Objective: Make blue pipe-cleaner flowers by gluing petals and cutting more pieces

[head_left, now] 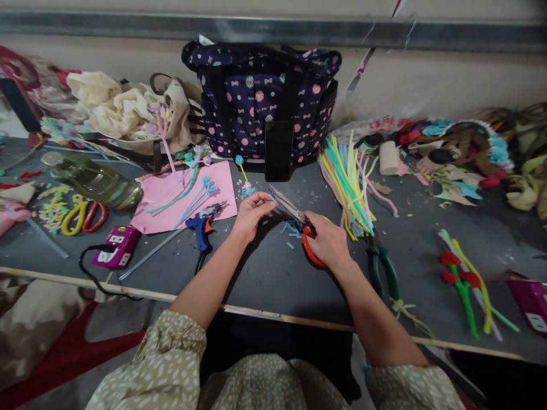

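Near the middle of the bench (265,279), the right hand (327,242) is closed around the red handles of the scissors (294,219), blades open and pointing toward the far edge. The left hand (252,213) pinches a small blue piece (272,197) just at the blade tips. Blue snippets (292,230) lie on the bench between both grips, with a blue glue gun (203,228) just left.

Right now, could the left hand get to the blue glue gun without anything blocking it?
Probably yes. The blue glue gun lies on the grey table just left of the left hand, with only bare tabletop between them, though the fingers are pinching a small blue piece.
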The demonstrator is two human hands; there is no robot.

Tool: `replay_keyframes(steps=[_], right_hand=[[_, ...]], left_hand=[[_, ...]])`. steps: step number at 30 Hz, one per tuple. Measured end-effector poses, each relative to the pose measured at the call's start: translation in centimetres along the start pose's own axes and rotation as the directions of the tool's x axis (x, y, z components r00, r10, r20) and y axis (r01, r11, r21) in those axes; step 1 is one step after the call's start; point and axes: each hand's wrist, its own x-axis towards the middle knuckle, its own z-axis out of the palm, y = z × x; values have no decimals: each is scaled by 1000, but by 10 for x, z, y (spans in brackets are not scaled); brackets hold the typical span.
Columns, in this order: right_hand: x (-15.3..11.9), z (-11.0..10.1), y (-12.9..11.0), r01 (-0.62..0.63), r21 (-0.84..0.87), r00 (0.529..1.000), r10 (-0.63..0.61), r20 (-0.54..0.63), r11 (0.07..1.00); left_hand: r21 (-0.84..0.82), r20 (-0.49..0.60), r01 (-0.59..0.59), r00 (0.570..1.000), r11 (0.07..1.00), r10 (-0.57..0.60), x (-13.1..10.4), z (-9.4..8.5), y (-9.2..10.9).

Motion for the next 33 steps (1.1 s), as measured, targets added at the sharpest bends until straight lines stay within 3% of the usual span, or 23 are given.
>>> replay_keyframes(steps=[13, 33], right_hand=[[-1, 3, 2, 7, -87, 999, -4, 35, 996], [0, 2, 1, -3, -37, 1000, 3, 12, 999]], left_hand=[[-19, -8, -30, 1000, 999, 30, 0, 1, 1], [2, -13, -23, 1000, 1000, 23, -1, 2, 2]])
